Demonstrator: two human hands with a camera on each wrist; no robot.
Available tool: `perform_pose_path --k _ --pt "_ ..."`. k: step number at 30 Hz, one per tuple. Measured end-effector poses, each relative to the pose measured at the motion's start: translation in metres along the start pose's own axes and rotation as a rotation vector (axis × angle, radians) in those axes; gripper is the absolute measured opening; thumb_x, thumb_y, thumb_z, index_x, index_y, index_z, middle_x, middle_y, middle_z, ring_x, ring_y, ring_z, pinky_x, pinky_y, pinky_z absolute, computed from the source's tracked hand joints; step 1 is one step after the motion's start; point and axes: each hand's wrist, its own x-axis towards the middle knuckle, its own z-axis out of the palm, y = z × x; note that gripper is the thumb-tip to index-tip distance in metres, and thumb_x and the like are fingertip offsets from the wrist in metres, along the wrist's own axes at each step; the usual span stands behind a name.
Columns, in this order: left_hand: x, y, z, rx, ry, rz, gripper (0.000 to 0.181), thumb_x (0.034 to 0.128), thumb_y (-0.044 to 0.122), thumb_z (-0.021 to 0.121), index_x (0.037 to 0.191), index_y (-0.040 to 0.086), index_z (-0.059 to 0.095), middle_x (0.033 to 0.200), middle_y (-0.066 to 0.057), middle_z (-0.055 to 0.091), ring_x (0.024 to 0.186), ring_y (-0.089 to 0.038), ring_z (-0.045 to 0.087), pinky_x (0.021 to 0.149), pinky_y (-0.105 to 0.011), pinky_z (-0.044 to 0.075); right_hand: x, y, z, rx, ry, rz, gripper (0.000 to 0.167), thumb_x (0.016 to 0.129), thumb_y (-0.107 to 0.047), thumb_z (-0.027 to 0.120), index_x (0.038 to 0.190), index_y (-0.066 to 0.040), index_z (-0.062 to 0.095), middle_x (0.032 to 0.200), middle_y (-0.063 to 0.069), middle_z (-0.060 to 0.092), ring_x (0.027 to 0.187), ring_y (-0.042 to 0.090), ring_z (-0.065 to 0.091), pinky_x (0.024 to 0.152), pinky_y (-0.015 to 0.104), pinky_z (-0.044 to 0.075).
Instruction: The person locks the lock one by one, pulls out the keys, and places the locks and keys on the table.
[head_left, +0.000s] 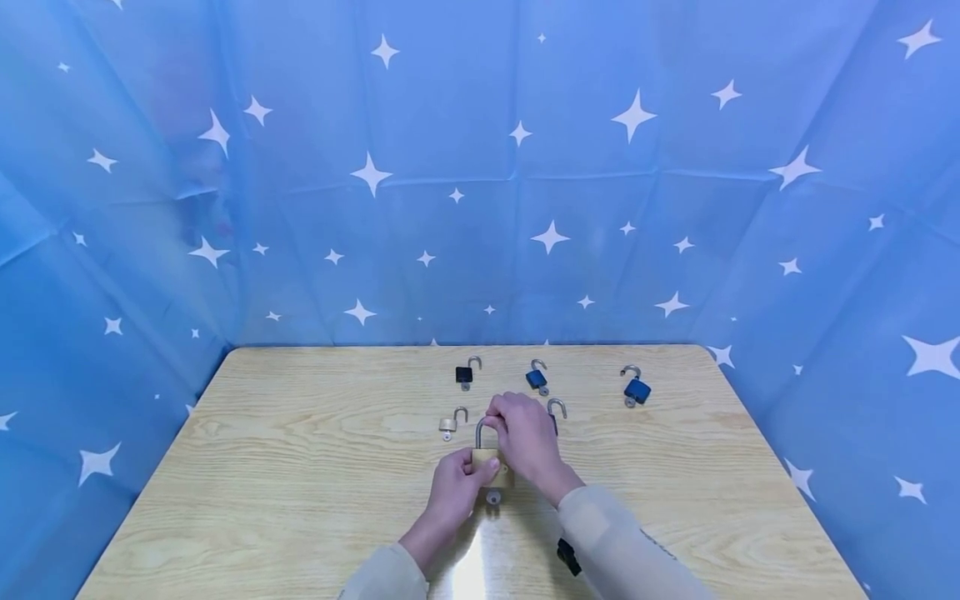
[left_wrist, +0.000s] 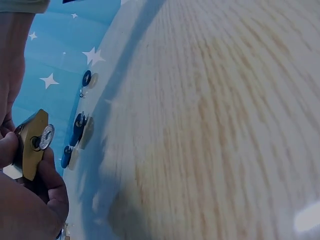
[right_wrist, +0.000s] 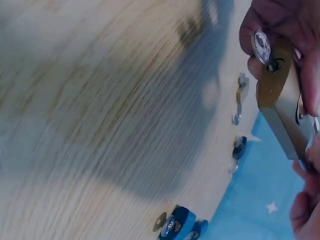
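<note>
A blue curtain (head_left: 450, 100) scattered with white stars hangs behind a pale wooden surface (head_left: 262, 467), seen from my remote station. Above the surface, a person's left hand (head_left: 456, 487) grips a large brass padlock (head_left: 483, 456) by its body, thumb across the front, while the right hand (head_left: 525, 437) pinches the top of the shackle (head_left: 478, 433). A round-headed key (head_left: 492, 497) juts from the underside. Beyond lie a black padlock (head_left: 464, 375), two blue padlocks (head_left: 637, 390) and a small brass padlock (head_left: 447, 425), their shackles undone; a dark object (head_left: 567, 557) beside the right sleeve (head_left: 622, 533) is too covered for me to name. The fingers hide the shackle's other end, so I cannot tell whether it meets its hole. I judge that pushing it down off line could jam the bar or nip a fingertip, a slack left grip could let the body twist, and a knock could turn the key
</note>
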Motion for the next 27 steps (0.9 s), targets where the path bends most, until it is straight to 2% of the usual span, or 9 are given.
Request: perform_pose_path --k 7,12,17,22,27 --pt "-0.0009 0.0013 0.0015 -0.052 0.005 -0.013 0.034 0.0916 0.020 0.067 0.111 -0.007 0.062 0.100 -0.019 0.073 0.086 -0.022 0.070 0.073 -0.028 0.056 -0.0006 -0.0021 0.0021 -0.013 0.018 -0.005 0.012 0.086 -0.023 0.073 0.079 -0.017 0.065 0.073 -0.008 0.060 0.067 0.008 0.053 0.060 0.023 0.046" --pt "-0.0004 0.0026 0.0039 -0.091 0.010 -0.036 0.032 0.0920 0.020 0.066 0.109 -0.007 0.062 0.100 -0.019 0.072 0.083 -0.020 0.069 0.072 -0.030 0.056 -0.0006 -0.0014 0.0027 -0.007 0.030 0.008 0.012 0.085 -0.022 0.074 0.079 -0.017 0.065 0.073 -0.008 0.060 0.067 0.009 0.055 0.061 0.025 0.046" --pt "0.0000 0.0024 0.0059 -0.070 0.026 -0.039 0.030 0.0917 0.021 0.066 0.106 -0.006 0.063 0.098 -0.018 0.073 0.081 -0.018 0.068 0.070 -0.028 0.055 -0.0022 0.0007 0.0033 0.010 0.045 0.002 0.013 0.084 -0.021 0.074 0.078 -0.018 0.063 0.073 -0.008 0.060 0.067 0.009 0.054 0.060 0.024 0.046" --pt "-0.0008 0.0008 0.0059 -0.058 0.032 -0.058 0.029 0.0909 0.022 0.068 0.104 -0.004 0.064 0.094 -0.015 0.073 0.075 -0.016 0.065 0.068 -0.029 0.054 -0.0062 0.0024 0.0046 0.035 0.027 0.013 0.014 0.085 -0.020 0.073 0.078 -0.017 0.062 0.072 -0.008 0.058 0.068 0.008 0.051 0.060 0.023 0.044" --pt "-0.0007 -0.0007 0.0052 -0.042 0.045 -0.067 0.028 0.0892 0.023 0.069 0.102 -0.002 0.065 0.084 -0.006 0.070 0.070 -0.012 0.061 0.065 -0.026 0.050 -0.0087 0.0030 0.0073 0.025 0.017 0.013 0.015 0.085 -0.021 0.073 0.077 -0.018 0.061 0.072 -0.009 0.059 0.068 0.008 0.050 0.064 0.024 0.045"
